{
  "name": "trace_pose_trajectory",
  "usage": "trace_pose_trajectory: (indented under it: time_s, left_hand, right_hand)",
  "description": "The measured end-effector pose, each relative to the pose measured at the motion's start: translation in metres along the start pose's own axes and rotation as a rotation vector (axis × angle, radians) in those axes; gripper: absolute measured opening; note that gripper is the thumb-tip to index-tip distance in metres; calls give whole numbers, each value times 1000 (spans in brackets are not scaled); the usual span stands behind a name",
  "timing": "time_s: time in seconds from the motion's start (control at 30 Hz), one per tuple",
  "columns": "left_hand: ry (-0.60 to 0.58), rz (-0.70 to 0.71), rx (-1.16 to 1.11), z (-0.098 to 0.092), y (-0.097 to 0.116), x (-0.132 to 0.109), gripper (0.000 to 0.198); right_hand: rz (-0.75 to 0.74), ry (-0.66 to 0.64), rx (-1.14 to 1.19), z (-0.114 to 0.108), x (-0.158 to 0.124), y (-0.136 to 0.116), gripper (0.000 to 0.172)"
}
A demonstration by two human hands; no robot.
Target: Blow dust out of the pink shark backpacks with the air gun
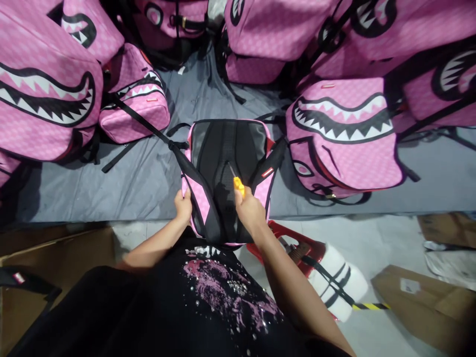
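A pink and black backpack (229,148) lies in front of me with its padded black back and shoulder straps facing up. My left hand (183,206) is closed on its left side edge, thumb on top. My right hand (251,210) is closed around small yellow-handled thread snips (239,186). Their thin metal tip points away from me, over the middle of the back panel; I cannot tell whether it touches. The left shoulder strap (193,183) and right shoulder strap (266,171) run down along the panel.
Several pink backpacks with shark-mouth prints, such as this one (345,129), line the grey-covered table (148,188). A smaller pink bag (136,99) lies at left. Below are cardboard boxes (424,302) and a red frame (293,243) with a white strapped object (336,280).
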State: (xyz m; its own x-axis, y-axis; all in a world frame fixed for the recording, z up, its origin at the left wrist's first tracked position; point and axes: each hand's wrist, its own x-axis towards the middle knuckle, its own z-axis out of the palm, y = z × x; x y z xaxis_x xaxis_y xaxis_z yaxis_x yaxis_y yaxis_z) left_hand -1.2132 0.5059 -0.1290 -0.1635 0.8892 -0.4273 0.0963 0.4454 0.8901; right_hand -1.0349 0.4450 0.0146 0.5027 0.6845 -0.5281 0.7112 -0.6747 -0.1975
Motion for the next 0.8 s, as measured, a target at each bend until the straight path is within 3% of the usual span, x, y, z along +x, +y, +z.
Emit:
trace_pose_trajectory:
  time_s: [0.17,0.3,0.4,0.43,0.5,0.57,0.63,0.7,0.8]
  left_hand:
    - [61,-9,44,12,14,7,29]
    - [154,31,112,14,40,11,21]
    - [223,313,241,25,67,-18,31]
    - [167,449,306,34,74,-36,36]
    - [-92,657,455,59,82,-76,43]
    - [-400,682,601,90,79,-117,59]
    - [-571,601,742,120,71,-145,84]
    - [-583,494,783,141,62,-157,92]
    - [-515,189,460,149,53,-148,60]
  right_hand:
    - [-87,-8,78,-30,20,30,47]
    - [-187,3,140,-52,37,47,50]
    - [-250,-21,115,-70,48,59,50]
    - [-282,-48,112,-77,50,66,49]
    - [-323,-50,125,-94,51,86,49]
    - [-298,13,157,-115,47,110,50]
    - [-234,23,188,-135,37,135,53]
    - [-175,-112,239,-148,23,156,56]
    - [-161,-372,350,-152,7,183,57]
